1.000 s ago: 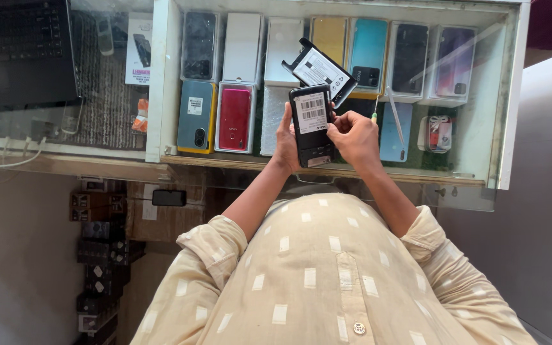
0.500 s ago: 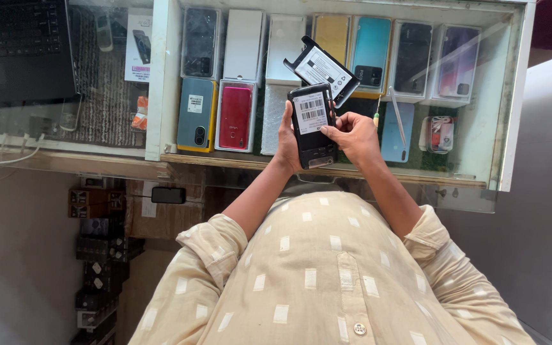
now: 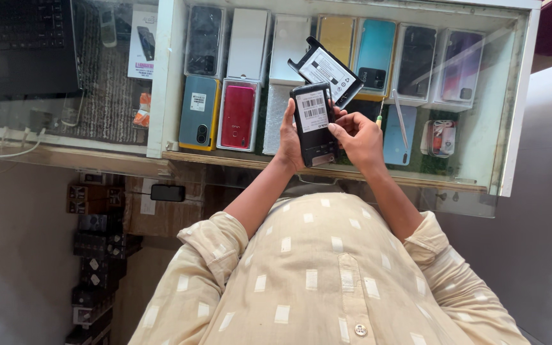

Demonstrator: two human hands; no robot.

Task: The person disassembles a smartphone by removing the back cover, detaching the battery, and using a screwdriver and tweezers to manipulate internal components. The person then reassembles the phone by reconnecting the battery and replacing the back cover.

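A glass-topped display case point(image 3: 512, 128) is seen filled with boxed phones laid in rows, among them a red phone box point(image 3: 238, 115) and a teal phone box point(image 3: 374, 59). Above the glass, a black phone point(image 3: 313, 123) bearing a white label is gripped along its edge by the left hand point(image 3: 287, 137), while the right hand point(image 3: 360, 135) is curled around its right side, thumb pressed on the back. A second black labelled part point(image 3: 326, 70) is seen just beyond.
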